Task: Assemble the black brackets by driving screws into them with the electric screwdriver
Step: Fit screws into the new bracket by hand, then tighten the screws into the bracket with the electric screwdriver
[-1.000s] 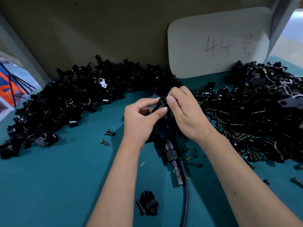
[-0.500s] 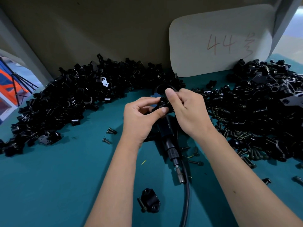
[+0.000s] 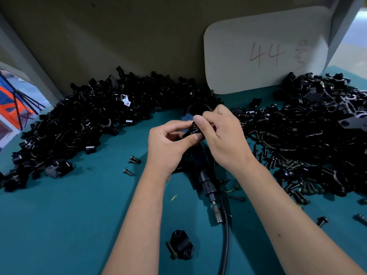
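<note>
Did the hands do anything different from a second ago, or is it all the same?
Almost the same. The left hand and right hand still pinch the small black bracket between their fingertips; the right fingers have only shifted slightly on it. Nothing was picked up or let go. The electric screwdriver still lies on the table under the hands, and the finished bracket stays near the front.

Your table (image 3: 69, 225) wears matt teal cloth; the brackets (image 3: 79, 124) look glossy black, the loose screws (image 3: 134, 160) dull metal, the far card (image 3: 258, 46) matt paper.
</note>
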Demonstrator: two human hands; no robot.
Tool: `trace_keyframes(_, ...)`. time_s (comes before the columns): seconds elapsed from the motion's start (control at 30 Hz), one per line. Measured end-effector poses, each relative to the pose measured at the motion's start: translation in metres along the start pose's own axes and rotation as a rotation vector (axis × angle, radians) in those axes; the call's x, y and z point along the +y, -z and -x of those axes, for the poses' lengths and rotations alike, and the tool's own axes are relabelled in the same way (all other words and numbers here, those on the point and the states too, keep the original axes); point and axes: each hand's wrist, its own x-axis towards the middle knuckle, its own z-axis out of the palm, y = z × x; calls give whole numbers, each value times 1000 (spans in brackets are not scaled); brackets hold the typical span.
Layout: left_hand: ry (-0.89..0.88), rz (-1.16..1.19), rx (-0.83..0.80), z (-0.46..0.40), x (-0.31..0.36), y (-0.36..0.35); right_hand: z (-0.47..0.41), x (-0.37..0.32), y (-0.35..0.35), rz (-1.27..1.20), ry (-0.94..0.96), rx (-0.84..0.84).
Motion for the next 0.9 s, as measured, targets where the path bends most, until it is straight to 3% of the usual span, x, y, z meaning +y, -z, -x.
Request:
trace_keyframes(0.1, 22, 21, -13, 1, 1, 1, -1, -1, 2, 34, -4, 16)
trace_keyframes(0.2, 24, 22, 14, -1, 0, 5, 2, 5, 4, 27, 49, -84)
trace_keyframes(0.37, 31, 26, -28, 2, 2, 2, -1, 2, 5, 61, 5, 18)
trace_keyframes(0.47, 59, 29, -8, 0, 0, 5, 1, 9, 6, 42, 73, -62)
trace_keyframes(0.77, 78, 42, -11, 2, 1, 8, 0, 12, 7, 22, 110, -82)
trace_keyframes(0.9, 44, 18, -63, 1, 4, 7, -2, 7, 6, 35, 69, 35)
